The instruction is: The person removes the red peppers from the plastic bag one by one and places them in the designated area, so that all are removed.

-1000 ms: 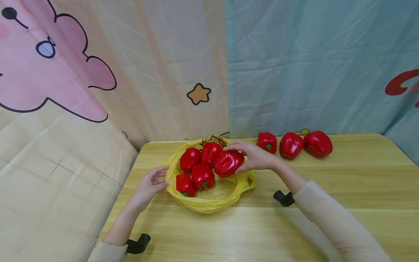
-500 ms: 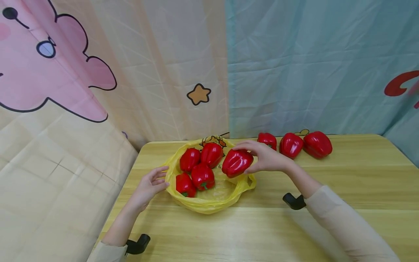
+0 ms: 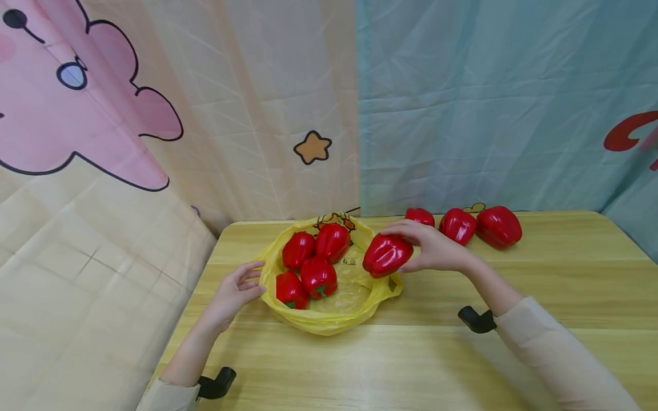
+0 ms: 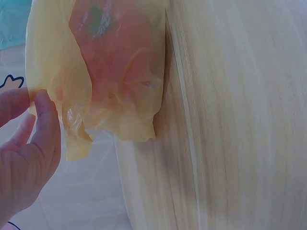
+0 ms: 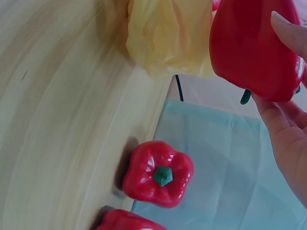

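Observation:
A yellow plastic bag (image 3: 324, 326) sits with its mouth wide on the wooden table, several red bell peppers (image 3: 319, 277) lying inside it. At the bag's left rim, my left hand (image 3: 233, 297) pinches the thin plastic between thumb and fingers. My right hand (image 3: 436, 250) grips another red bell pepper (image 3: 386, 255) over the bag's right rim. In the right wrist view this held pepper (image 5: 254, 52) is raised off the table, its green stem showing below. Through the bag's wall (image 4: 129, 115) in the left wrist view, a red pepper shows dimly.
Three more red bell peppers stand along the table's back edge to the right: one (image 3: 420, 216) partly behind my right hand, one (image 3: 457, 226) in the middle and one (image 3: 500, 226) farthest right. A printed curtain (image 3: 437, 114) hangs behind the wooden table (image 3: 565, 285).
My right hand has carried its bell pepper rightward, away from the other peppers in the bag and towards the right rim. The left hand and the bag have stayed in place.

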`<state>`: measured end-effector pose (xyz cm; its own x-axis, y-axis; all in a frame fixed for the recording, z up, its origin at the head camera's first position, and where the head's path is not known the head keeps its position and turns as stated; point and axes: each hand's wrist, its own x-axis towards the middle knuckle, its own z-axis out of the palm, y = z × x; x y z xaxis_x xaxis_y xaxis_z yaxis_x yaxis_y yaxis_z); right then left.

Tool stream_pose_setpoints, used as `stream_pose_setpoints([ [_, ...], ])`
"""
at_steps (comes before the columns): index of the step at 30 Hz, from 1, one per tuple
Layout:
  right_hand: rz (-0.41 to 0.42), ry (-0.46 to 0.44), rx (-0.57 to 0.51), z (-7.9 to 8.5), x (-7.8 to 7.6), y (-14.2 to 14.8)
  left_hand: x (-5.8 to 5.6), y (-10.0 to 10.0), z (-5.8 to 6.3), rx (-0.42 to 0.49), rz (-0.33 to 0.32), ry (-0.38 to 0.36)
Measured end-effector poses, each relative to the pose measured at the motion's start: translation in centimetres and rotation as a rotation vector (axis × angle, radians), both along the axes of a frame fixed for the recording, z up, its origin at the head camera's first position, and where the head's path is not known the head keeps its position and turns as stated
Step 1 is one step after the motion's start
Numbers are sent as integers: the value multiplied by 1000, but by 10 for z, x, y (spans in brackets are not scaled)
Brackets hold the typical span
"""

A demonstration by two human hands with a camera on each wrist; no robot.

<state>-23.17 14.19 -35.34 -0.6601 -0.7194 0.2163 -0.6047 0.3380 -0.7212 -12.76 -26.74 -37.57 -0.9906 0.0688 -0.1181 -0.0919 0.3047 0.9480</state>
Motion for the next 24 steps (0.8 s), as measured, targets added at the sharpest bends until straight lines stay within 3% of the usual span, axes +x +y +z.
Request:
stream_pose_setpoints([
  [24, -97, -30, 23, -14, 6, 35, -2, 1, 0, -12, 5, -9],
])
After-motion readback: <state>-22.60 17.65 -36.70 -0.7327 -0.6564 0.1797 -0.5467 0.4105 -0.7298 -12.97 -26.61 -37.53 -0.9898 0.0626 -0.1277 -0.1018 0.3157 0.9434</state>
